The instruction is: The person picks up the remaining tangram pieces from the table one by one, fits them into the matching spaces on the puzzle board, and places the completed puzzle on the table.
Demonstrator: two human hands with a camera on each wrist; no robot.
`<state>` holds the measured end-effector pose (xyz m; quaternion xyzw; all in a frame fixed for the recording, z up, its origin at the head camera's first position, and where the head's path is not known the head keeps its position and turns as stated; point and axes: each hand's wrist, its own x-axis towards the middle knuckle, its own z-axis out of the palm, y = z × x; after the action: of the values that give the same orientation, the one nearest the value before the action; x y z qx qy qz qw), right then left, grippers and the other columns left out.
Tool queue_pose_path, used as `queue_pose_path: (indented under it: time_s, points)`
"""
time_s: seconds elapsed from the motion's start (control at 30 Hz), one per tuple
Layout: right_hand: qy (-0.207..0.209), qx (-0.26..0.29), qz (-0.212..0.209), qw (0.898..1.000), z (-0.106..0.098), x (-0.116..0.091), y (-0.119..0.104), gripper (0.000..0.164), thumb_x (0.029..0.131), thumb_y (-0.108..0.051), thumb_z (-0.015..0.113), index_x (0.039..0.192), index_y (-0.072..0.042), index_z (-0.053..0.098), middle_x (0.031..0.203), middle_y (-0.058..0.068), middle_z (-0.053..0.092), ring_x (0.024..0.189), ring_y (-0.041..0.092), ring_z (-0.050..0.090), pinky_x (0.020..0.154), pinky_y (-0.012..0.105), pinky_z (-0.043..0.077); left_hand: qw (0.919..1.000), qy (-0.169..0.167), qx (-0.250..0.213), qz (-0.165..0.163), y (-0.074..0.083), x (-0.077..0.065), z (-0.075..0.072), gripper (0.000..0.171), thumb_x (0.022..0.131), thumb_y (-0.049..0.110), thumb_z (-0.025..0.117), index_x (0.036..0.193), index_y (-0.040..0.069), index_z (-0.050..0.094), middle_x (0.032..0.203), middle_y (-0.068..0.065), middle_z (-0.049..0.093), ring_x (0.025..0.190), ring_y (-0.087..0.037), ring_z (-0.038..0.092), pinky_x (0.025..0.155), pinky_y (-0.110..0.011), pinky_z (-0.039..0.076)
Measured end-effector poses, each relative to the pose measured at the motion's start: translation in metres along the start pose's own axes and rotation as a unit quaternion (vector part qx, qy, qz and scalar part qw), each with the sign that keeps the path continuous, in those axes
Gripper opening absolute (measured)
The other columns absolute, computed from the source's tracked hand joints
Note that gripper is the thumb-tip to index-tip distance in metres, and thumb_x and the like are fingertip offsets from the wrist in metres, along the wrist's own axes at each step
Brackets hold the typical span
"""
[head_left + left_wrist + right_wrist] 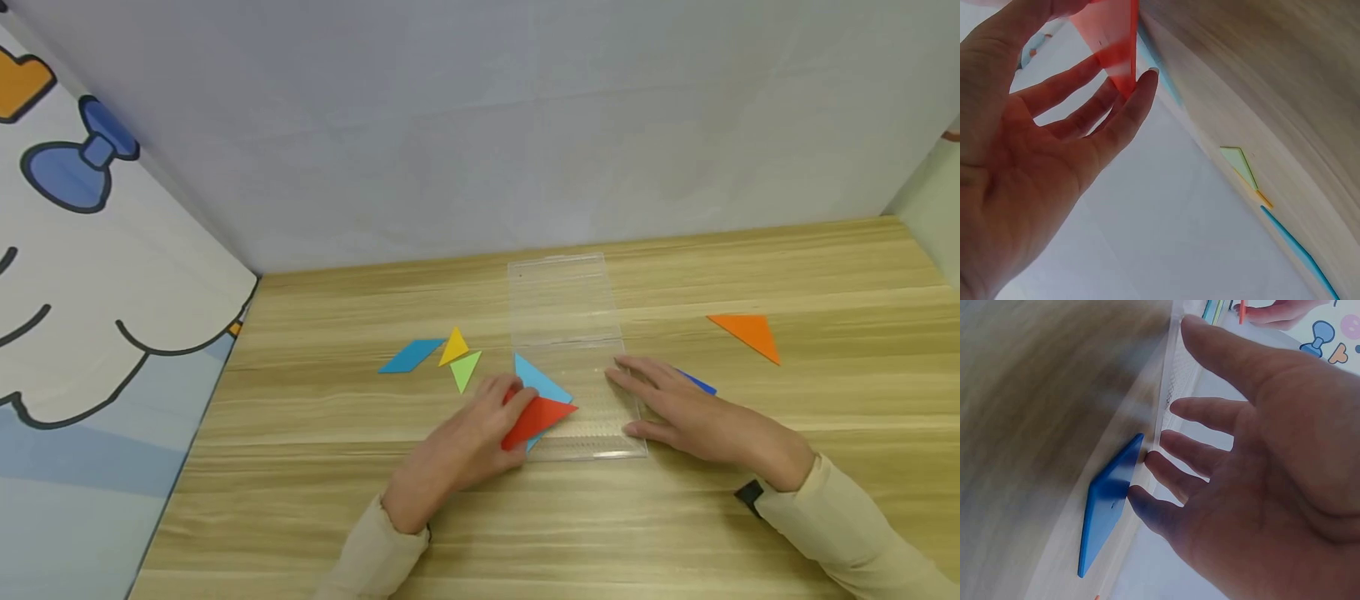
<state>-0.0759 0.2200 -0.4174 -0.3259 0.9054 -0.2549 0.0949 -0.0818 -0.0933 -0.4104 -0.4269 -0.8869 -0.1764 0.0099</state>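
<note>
My left hand pinches a red flat piece between thumb and fingers. In the left wrist view the red piece stands on edge in those fingers. It overlaps a light blue triangle at the left part of an opened-out clear plastic case. My right hand has its fingers spread along the case's right edge, fingertips right at it. Beside the right hand's little finger lies a dark blue flat piece, mostly hidden by the hand in the head view.
Left of the case lie a blue parallelogram, a small yellow triangle and a small green triangle. An orange triangle lies at the right. The wooden table meets a pale cloth backdrop.
</note>
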Motion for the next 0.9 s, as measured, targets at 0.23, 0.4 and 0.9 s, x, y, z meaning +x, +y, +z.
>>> queue_pose_path:
  time_s: [0.23,0.4,0.9]
  points:
    - [-0.002,-0.002,0.003,1.0,-0.001,0.002,0.0,0.065,0.099,-0.022,0.07,0.153,0.002,0.042,0.156,0.027,0.036,0.14,0.047,0.038,0.109,0.063,0.037,0.999,-0.039,-0.021,0.001,0.006,0.008,0.0,0.049,0.089,0.01,0.076,0.134,-0.001,0.059,0.127,-0.015,0.054,0.119,-0.029,0.052,0.096,-0.033,0.052]
    - [-0.004,0.001,0.006,1.0,0.0,0.001,-0.001,0.064,0.099,-0.022,0.07,0.153,0.001,0.042,0.156,0.026,0.036,0.14,0.046,0.038,0.109,0.062,0.037,0.998,-0.06,-0.02,0.004,0.008,0.012,0.002,0.048,0.09,0.012,0.076,0.133,0.002,0.059,0.126,-0.013,0.054,0.117,-0.028,0.051,0.095,-0.031,0.051]
    - [-0.005,0.002,0.007,1.0,-0.001,0.0,-0.002,0.064,0.099,-0.022,0.07,0.153,0.001,0.042,0.157,0.026,0.036,0.141,0.046,0.038,0.11,0.063,0.036,0.996,-0.081,-0.009,0.036,0.012,0.016,0.006,0.053,0.09,0.009,0.075,0.139,0.001,0.056,0.132,-0.014,0.054,0.124,-0.027,0.052,0.105,-0.032,0.046]
